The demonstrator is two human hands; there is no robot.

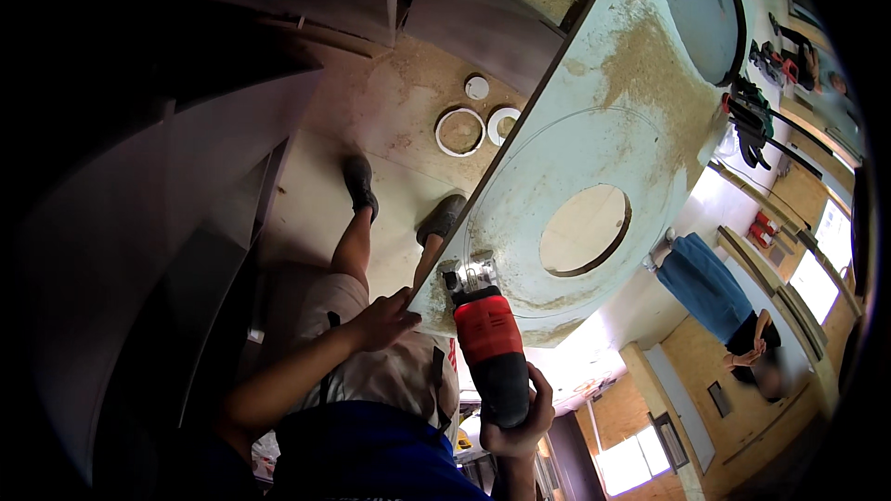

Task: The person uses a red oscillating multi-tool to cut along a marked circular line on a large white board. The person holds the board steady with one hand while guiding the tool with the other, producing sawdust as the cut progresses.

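Observation:
My right hand (522,419) is wrapped round the rear of a red and black jigsaw (489,329). The tool's metal base rests on a pale, dust-covered board (520,213) close to its near corner. At that corner, my left hand (385,320) grips the board's edge with bent fingers. A round hole (587,230) passes through the board, and a larger curved line is drawn around it. The blade is hidden under the tool. Sawdust (650,65) covers much of the far part of the board.
Black and green clamps (750,121) sit at the board's right edge. White rings (460,132) and a small white disc (476,87) lie on the dusty floor by my feet. Grey panels (483,23) stand beyond. Another person (710,288) in blue trousers is at the right.

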